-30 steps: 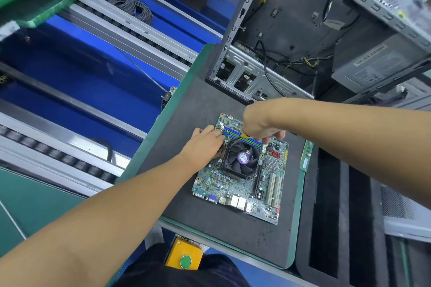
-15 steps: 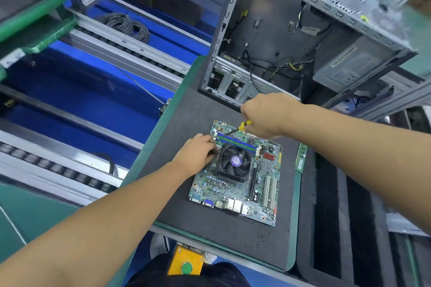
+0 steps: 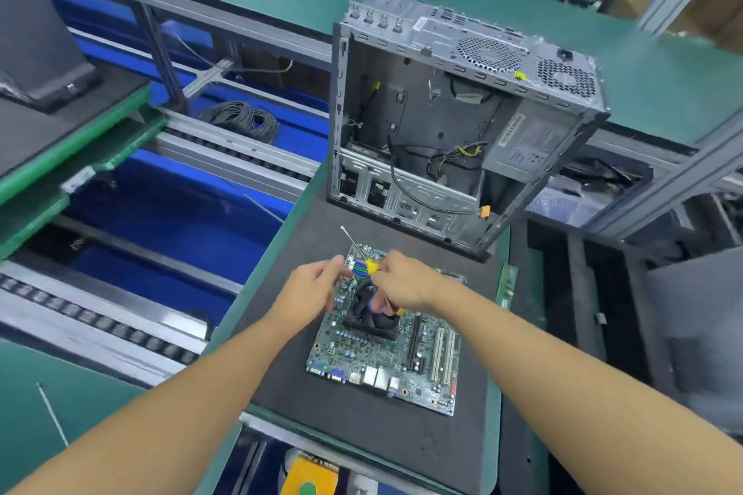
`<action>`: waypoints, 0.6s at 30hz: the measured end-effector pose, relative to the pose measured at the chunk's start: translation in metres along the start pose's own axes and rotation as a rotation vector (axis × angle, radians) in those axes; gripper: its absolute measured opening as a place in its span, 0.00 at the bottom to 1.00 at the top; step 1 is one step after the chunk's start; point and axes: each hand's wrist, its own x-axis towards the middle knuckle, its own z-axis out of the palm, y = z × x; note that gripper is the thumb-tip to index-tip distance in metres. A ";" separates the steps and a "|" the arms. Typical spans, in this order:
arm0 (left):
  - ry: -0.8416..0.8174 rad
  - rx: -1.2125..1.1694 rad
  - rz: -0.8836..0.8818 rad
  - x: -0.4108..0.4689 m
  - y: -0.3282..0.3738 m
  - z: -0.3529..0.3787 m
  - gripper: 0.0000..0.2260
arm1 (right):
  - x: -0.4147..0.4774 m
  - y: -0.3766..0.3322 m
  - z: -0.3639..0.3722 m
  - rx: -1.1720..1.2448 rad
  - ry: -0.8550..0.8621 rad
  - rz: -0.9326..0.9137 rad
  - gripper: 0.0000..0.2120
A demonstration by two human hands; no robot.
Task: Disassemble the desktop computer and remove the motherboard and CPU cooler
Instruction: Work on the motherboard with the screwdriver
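There are 1 motherboard point(image 3: 362, 358), 1 CPU cooler point(image 3: 368, 321), 1 screwdriver point(image 3: 359, 252), 1 computer case point(image 3: 402, 112) and 1 memory stick point(image 3: 506, 287).

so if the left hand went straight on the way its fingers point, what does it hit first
Most likely the yellow screwdriver handle held in the right hand; the left hand points at it across a small gap, though depth is unclear.

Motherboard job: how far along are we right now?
Done: the green motherboard lies on the black foam mat, out of the open grey metal case. In hand: the right hand grips a yellow-handled screwdriver above the black CPU cooler fan; left hand open beside it. Left: the cooler is not yet off the board.
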 end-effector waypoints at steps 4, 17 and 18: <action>-0.105 -0.288 -0.009 -0.009 0.034 0.023 0.15 | 0.006 0.015 0.021 0.173 0.129 -0.142 0.04; 0.273 -0.618 -0.286 -0.121 -0.040 -0.065 0.10 | 0.019 -0.048 0.150 0.413 -0.214 -0.317 0.11; 0.310 -0.615 -0.306 -0.134 -0.053 -0.075 0.10 | 0.021 -0.058 0.165 0.397 -0.262 -0.316 0.11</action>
